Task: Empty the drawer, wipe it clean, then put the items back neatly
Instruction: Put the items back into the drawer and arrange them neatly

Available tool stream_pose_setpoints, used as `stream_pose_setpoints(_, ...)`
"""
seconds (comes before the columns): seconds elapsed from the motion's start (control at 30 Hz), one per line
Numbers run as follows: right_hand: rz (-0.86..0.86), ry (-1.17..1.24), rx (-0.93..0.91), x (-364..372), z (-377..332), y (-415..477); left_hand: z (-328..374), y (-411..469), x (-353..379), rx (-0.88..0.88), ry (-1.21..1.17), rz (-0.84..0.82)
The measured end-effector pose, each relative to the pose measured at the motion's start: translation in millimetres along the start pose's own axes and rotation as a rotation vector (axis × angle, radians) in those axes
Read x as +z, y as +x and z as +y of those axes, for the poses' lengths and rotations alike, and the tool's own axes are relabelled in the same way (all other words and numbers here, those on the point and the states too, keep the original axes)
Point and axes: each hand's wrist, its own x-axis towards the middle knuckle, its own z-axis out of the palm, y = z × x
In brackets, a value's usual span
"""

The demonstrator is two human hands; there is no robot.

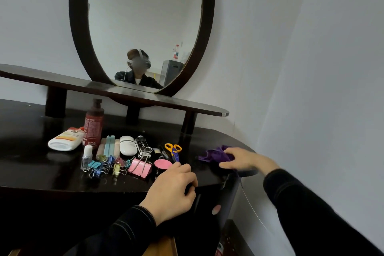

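Right hand (247,159) fingers spread on purple cloth (216,154) near tabletop (31,164) right edge; left hand (174,189) fingers curled at front edge, grasp hidden. Two bottles, one scissors (173,150).

Drawer front (209,210) lost in shadow under the left hand (173,191). Bottle labels (92,129) too blurred to read. Right hand (244,159) covers part of the purple cloth (214,155)
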Motion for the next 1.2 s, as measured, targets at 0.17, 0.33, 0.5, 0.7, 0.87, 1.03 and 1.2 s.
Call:
stream_pose_setpoints(0.17,0.243,0.028,0.078,65.8,5.1,21.8,0.9,1.0,3.9,-0.011,0.022,0.02)
stream_pose_setpoints(0.33,0.207,0.066,0.212,68.3,2.3,45.1,-0.9,0.5,6.0,-0.02,0.016,0.01)
stream_pose_setpoints(0.5,0.314,0.036,0.329,75.4,-22.5,47.8,1.5,-0.7,3.5,-0.04,-0.011,0.019)
stream_pose_setpoints(0.7,0.605,-0.324,0.111,89.1,-55.6,18.5,6.0,-3.2,-1.2,-0.066,-0.042,0.045)
stream_pose_setpoints(0.87,0.608,-0.02,-0.077,102.0,-97.7,12.2,4.0,-14.0,-14.8,-0.091,-0.164,0.092)
stream_pose_setpoints(1.03,0.51,0.732,-0.047,96.8,-133.7,19.8,-12.4,-30.8,-55.7,-0.012,-0.143,0.184)
stream_pose_setpoints(1.2,0.535,0.82,-0.04,98.4,-139.5,30.4,-48.8,-39.5,-103.6,-0.031,0.055,0.254)
